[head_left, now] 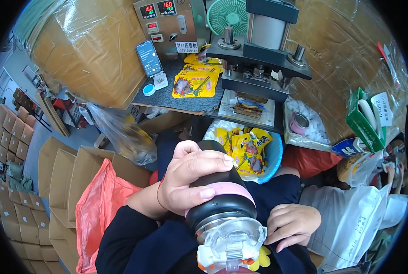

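Your left hand [190,180] wraps the black, pink-banded drinking bottle [220,196], held over your lap; your right hand [291,224] pinches its clear lid. Ahead, yellow pouches [195,82] lie on the grey desk [167,93] beside the sealing press [258,50]. Cardboard boxes [62,178] line the floor. The bottle's mouth is cut off below.

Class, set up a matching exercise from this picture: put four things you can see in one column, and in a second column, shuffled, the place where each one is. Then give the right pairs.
Things
1. black bottle
2. yellow pouches
3. phone
4. green fan

Places
A. leaning upright on the grey bench top
B. in the blue tub
C. gripped by the left hand
D. behind the press, at the top of the picture

Pairs: 1-C, 2-B, 3-A, 4-D
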Demonstrator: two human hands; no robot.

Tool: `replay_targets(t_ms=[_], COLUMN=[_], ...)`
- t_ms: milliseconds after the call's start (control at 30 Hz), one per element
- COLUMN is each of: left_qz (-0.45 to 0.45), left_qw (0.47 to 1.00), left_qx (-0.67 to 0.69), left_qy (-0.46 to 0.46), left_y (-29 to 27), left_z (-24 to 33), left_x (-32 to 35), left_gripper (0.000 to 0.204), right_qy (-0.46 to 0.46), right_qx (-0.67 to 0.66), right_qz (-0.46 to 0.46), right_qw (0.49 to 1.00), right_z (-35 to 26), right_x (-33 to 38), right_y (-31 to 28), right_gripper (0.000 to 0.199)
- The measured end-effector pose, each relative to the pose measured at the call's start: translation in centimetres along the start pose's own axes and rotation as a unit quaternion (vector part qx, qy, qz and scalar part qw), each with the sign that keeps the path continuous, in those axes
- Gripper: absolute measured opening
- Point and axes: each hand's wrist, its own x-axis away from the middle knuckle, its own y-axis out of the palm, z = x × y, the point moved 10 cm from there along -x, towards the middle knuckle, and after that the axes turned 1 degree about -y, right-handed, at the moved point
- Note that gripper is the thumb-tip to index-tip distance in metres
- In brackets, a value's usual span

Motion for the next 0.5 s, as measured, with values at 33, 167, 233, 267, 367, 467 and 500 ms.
replay_targets(t_ms=[33, 167, 233, 267, 367, 467, 500], left_qz=[-0.001, 0.002, 0.009, 0.016, 0.02, 0.014, 0.014], left_qw=[1.0, 1.0, 1.0, 1.0, 1.0, 1.0, 1.0], left_qx=[0.002, -0.001, 0.004, 0.01, 0.017, 0.009, 0.009], left_qy=[-0.005, -0.01, -0.004, 0.001, -0.012, -0.015, -0.016], left_y=[0.0, -0.2, -0.1, -0.2, -0.2, -0.2, -0.2], left_z=[0.1, 0.3, 0.2, 0.2, -0.1, -0.2, -0.2], left_x=[0.0, -0.1, 0.1, 0.3, 0.5, 0.6, 0.7], left_gripper=[0.047, 0.045, 0.045, 0.045, 0.048, 0.05, 0.05], right_qy=[0.006, 0.015, 0.031, 0.031, 0.049, 0.049, 0.053], right_qx=[-0.004, 0.004, 0.019, 0.019, 0.022, 0.025, 0.029], right_qz=[0.0, -0.002, -0.004, -0.005, -0.007, -0.015, -0.017], right_qw=[1.0, 1.0, 0.999, 0.999, 0.999, 0.998, 0.998], right_z=[0.3, 0.7, 1.3, 1.3, 1.7, 1.8, 1.9], right_x=[0.1, -0.3, -0.2, -0.3, -0.3, -0.3, -0.4], right_y=[0.2, 0.3, 0.5, 0.6, 0.8, 1.0, 1.0], right_gripper=[0.031, 0.033, 0.035, 0.035, 0.035, 0.035, 0.036])
